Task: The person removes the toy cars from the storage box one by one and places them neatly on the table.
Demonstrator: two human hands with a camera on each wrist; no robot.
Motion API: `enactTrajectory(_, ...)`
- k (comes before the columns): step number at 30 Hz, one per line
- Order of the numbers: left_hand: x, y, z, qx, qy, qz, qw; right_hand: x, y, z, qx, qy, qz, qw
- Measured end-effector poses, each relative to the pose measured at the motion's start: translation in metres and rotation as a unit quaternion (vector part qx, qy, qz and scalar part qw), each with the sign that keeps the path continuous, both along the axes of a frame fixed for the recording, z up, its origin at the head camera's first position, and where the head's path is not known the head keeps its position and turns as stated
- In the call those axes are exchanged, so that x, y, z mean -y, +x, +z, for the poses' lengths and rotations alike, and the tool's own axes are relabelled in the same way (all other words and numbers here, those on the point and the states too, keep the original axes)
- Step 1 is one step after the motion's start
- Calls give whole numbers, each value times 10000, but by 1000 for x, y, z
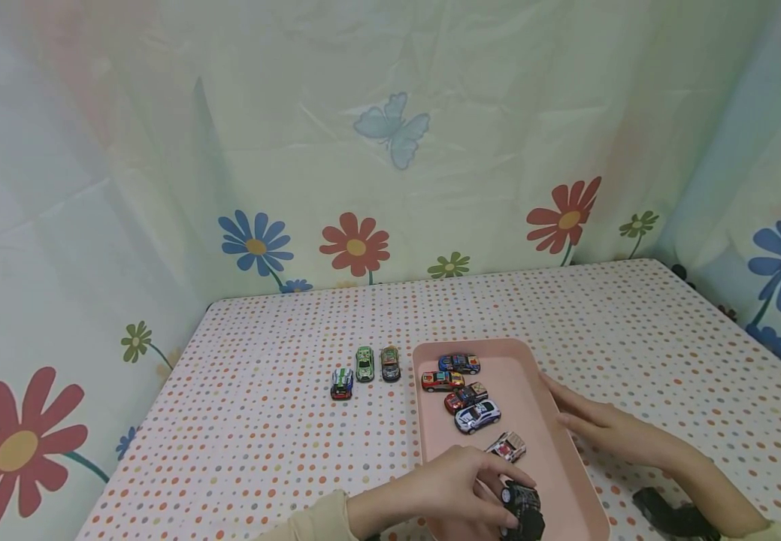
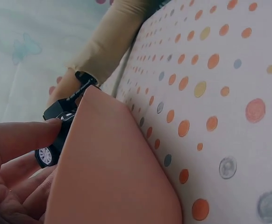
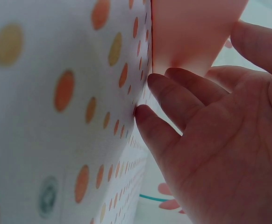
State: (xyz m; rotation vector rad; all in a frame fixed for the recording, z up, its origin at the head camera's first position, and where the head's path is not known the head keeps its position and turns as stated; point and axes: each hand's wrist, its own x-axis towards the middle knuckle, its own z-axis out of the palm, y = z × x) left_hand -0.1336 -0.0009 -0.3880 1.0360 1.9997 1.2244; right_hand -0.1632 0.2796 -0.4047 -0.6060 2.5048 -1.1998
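Note:
My left hand (image 1: 454, 485) pinches a black toy car (image 1: 524, 511) between thumb and fingers, over the near end of a pink tray (image 1: 522, 376). In the left wrist view a pale-spoked wheel of the car (image 2: 46, 156) shows beyond the tray's wall (image 2: 112, 163). A white toy car with red marks (image 1: 508, 446) lies in the tray just past the left hand. My right hand (image 1: 609, 430) is at the tray's right side, fingers extended; in the right wrist view its thumb (image 3: 257, 44) meets the tray's rim.
Farther up the tray's left side lie a white-and-blue car (image 1: 476, 416), two red ones and a blue one (image 1: 460, 364). Three toy cars, among them a green one (image 1: 364, 364), stand on the dotted tablecloth (image 1: 261, 421) left of the tray. A flowered curtain hangs behind.

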Motion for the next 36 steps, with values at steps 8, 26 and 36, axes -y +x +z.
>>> enactTrajectory(8, 2, -2, -1, 406, 400, 126, 9983, 0, -1, 0, 10, 14, -22, 10000)
enactTrajectory(26, 21, -22, 14, 1011, 1338, 713, 9833, 1, -2, 2, 182, -33, -76, 9998)
enactTrajectory(36, 38, -33, 26, 1015, 1179, 1168, 9809, 0, -2, 0, 164, -60, 18, 9998)
